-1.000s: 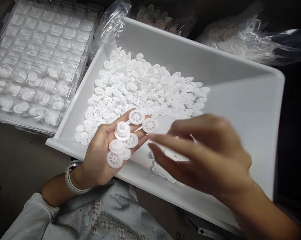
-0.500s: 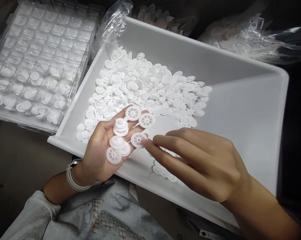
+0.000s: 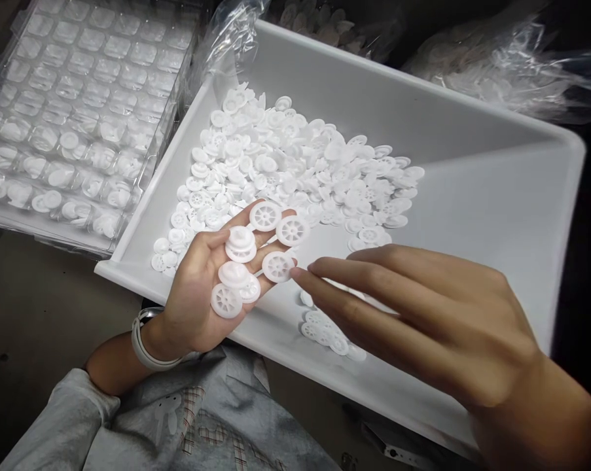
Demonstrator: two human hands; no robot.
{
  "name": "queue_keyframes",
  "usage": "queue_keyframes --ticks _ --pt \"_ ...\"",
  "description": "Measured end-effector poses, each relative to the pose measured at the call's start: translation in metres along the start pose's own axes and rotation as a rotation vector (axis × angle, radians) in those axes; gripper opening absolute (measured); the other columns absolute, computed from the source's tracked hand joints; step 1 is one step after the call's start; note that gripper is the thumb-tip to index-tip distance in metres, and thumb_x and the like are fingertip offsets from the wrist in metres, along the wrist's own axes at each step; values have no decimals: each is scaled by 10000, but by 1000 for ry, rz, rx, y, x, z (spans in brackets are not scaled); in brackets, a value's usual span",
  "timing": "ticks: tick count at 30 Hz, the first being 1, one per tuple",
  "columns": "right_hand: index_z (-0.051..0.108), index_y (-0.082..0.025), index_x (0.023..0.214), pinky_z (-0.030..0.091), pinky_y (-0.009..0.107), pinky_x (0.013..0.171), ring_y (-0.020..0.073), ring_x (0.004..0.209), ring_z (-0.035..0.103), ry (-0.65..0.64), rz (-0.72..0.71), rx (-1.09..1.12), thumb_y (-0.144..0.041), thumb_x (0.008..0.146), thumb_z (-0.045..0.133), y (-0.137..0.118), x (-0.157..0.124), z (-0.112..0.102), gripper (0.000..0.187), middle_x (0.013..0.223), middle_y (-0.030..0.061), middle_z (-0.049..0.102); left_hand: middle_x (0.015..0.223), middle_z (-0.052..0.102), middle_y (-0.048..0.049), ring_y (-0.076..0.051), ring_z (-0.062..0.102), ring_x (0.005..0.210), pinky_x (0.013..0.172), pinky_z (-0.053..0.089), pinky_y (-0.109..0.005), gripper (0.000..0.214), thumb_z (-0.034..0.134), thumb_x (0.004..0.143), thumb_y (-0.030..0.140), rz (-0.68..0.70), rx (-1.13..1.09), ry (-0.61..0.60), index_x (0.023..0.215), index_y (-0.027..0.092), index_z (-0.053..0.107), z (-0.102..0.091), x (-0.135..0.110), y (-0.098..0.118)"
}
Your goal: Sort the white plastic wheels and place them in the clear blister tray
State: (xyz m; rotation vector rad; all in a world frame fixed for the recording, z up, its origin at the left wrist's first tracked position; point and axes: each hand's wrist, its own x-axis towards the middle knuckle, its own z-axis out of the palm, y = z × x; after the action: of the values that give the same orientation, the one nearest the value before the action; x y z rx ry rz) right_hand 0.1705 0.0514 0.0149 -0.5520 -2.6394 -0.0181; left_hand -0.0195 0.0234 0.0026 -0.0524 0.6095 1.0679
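Observation:
My left hand (image 3: 197,301) is palm up over the near edge of a grey-white plastic bin (image 3: 476,216), bearing several small round white plastic discs. Some show a spoked, wheel-like face, such as the disc (image 3: 226,300) near the heel of the palm; others show a smooth domed side. One spoked disc (image 3: 278,267) lies out at the fingertips. Just right of it is my right hand (image 3: 423,320), fingers stretched out, a fingertip at or very near its rim. Nothing shows in the right hand's grasp; its thumb is hidden.
A large heap of the same discs (image 3: 295,157) fills the bin's left and far part. A smaller group (image 3: 324,330) lies near the front wall, partly behind my right hand. Left of the bin stands a clear compartment tray (image 3: 69,85). Plastic bags (image 3: 511,72) lie beyond the far rim.
My right hand has drawn slightly to the right, its fingertips moving off the face of the spoked disc toward its rim. The left hand holds the same discs. The view has shifted slightly.

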Motion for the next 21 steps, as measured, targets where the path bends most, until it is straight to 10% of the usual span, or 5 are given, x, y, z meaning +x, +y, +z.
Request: queue_keyframes --ticks 10,21 --pt "644 -188 1087 448 323 605 161 739 544 45 132 -23 -91 870 626 1 5 -16 239 920 71 630 1273 669 -65 -246 581 1266 1112 434 -420 524 373 930 303 -9 9 -18 1430 178 470 -2 0 -1" --pt "585 -172 1092 478 377 722 229 920 521 -145 50 62 -213 947 551 6 44 3 154 1097 102 614 764 669 -9 -207 685 942 1010 489 -435 524 424 740 62 -5 21 -109 1196 216 633 -8 1 -1"
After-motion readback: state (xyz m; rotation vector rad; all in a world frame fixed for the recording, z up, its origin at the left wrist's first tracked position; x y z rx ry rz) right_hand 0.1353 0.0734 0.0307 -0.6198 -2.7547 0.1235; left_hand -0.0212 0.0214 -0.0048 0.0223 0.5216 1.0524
